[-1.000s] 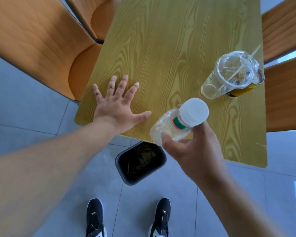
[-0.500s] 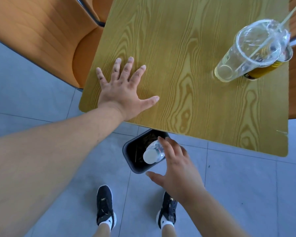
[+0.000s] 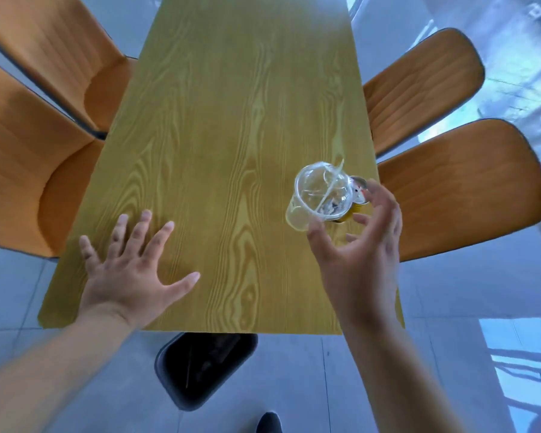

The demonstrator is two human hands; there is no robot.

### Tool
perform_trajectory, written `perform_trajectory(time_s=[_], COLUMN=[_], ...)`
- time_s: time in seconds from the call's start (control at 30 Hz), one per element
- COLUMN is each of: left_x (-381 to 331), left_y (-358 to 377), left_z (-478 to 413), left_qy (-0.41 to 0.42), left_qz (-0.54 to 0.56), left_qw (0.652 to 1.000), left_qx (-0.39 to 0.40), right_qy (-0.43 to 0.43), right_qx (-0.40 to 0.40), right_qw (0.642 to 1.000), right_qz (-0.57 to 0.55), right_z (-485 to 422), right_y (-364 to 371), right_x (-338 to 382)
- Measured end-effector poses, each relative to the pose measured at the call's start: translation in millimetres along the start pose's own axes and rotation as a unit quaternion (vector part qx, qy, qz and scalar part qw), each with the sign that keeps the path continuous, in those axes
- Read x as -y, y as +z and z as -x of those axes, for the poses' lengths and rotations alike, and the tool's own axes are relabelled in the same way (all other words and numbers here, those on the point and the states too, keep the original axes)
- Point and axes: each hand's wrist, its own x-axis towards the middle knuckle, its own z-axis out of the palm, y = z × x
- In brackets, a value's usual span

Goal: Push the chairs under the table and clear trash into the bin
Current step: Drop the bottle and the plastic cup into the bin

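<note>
A clear plastic cup (image 3: 317,196) with a domed lid and a straw stands on the yellow wooden table (image 3: 231,126) near its right edge. A yellow can (image 3: 356,195) stands right behind it. My right hand (image 3: 361,251) hovers beside the cup with fingers spread and loosely curved, holding nothing; the thumb tip is close to the cup's base. My left hand (image 3: 132,273) rests flat on the table near the front left corner. A dark bin (image 3: 205,367) stands on the floor under the table's near edge.
Two orange chairs (image 3: 28,170) sit at the table's left side and two orange chairs (image 3: 459,185) at its right, seats partly under the top. Grey tiled floor surrounds the table. The toe of my shoe (image 3: 269,421) shows at the bottom.
My right hand dropped the plastic bottle into the bin, then rose to the cup and can on the table. My left hand stayed flat on the table. The view tilted upward.
</note>
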Motion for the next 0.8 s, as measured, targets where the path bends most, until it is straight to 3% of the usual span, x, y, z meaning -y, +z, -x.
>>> perform_trajectory(time_s=[0.1,0.37,0.6,0.8], left_x=[-1,-1,-3,-3], left_y=[-1,2,2,2], left_z=[0,-2,-2,-2], left_qy=[-0.003,-0.005,-0.002,-0.001], left_qz=[0.005,0.004,0.01,-0.003], left_qw=[1.0,1.0,1.0,1.0], left_qx=[0.004,-0.004,-0.009,-0.012], right_qy=[0.015,0.05,0.035,0.006], right_qx=[0.019,0.194,0.186,0.247], right_qw=[0.999,0.968,0.977,0.966], right_qz=[0.045,0.152,0.102,0.069], right_z=[-32,-66,-48,40], right_y=[-2,17,23,-2], right_x=[-3,-13,-18,8])
